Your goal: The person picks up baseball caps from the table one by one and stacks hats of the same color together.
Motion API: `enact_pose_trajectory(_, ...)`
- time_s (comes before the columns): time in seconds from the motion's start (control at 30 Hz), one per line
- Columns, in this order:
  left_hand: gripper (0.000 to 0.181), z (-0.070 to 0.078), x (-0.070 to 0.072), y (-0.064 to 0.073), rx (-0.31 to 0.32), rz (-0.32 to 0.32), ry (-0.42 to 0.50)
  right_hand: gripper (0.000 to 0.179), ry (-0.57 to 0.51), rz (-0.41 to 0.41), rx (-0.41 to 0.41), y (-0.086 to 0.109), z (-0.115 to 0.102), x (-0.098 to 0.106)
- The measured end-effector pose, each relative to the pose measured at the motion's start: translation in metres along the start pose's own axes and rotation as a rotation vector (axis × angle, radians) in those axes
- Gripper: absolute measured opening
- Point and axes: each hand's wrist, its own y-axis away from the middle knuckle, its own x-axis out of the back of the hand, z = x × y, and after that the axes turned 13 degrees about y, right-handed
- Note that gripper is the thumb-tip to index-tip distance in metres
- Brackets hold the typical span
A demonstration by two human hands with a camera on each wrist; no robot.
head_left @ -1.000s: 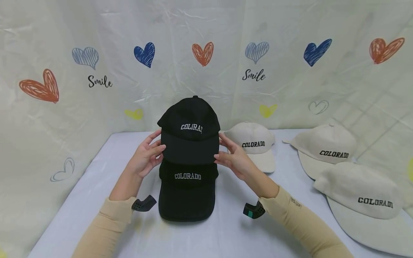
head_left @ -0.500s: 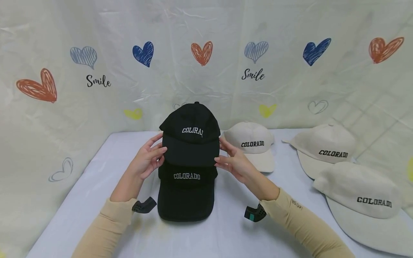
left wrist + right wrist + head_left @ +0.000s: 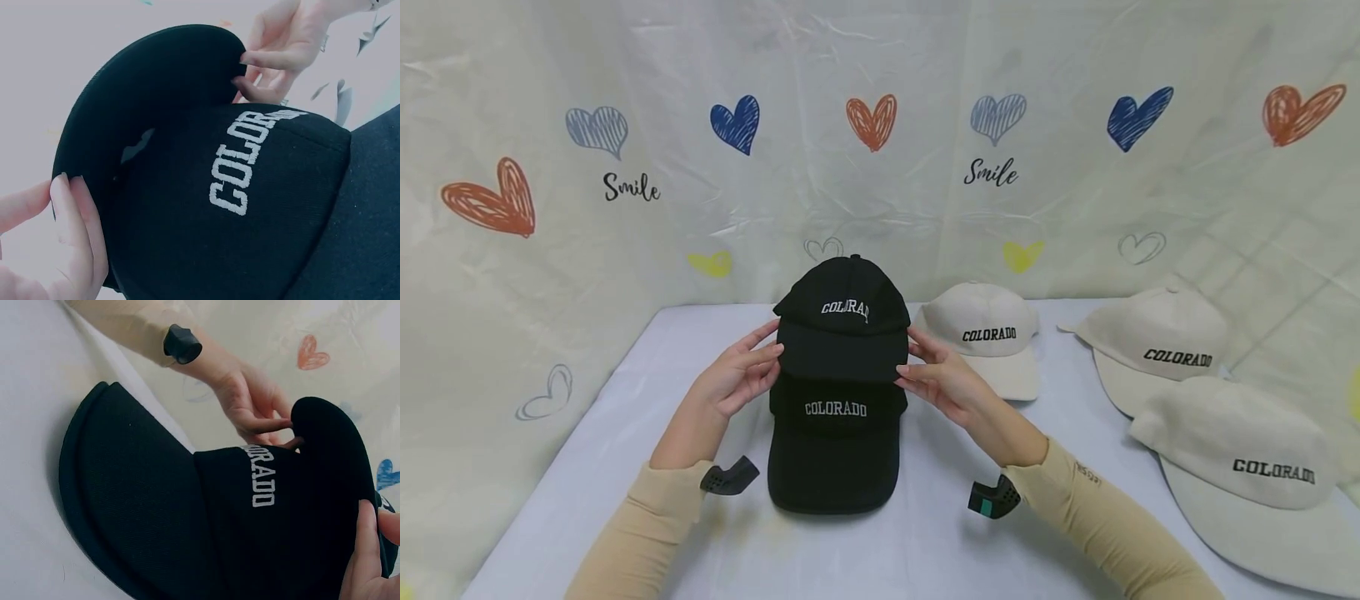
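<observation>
A black baseball cap with white COLORADO lettering is held up between both hands in the head view. My left hand pinches the left edge of its brim. The right hand pinches the opposite edge, thumb in front and fingers behind. Directly below and in front, another black cap rests on the table, brim toward me. Two brim edges lie layered there in the right wrist view, so caps are nested. The held cap hides the top of the lower crown; whether they touch I cannot tell.
On the white-covered table, a cream cap stands just behind my right hand. Two more cream caps, one farther back and one nearer, lie at the right. A pale curtain with printed hearts hangs behind.
The held cap's crown has come down toward the lower black cap, its top button sinking steadily. Both hands have dropped slightly and keep their hold on the brim. The other caps have stayed put.
</observation>
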Motion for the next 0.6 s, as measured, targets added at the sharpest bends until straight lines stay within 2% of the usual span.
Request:
enact_pose_trajectory(0.2, 0.062, -0.0005, 0.0025, -0.0007, 0.020, 0.016, 0.027, 0.073, -0.024, -0.002, -0.021, -0.0018, 0.0028, -0.0002)
enact_pose_trajectory(0.6, 0.061, -0.0025, 0.0078, -0.0001, 0.026, 0.027, 0.005, 0.073, -0.041, -0.066, -0.014, -0.0017, 0.0086, -0.0020)
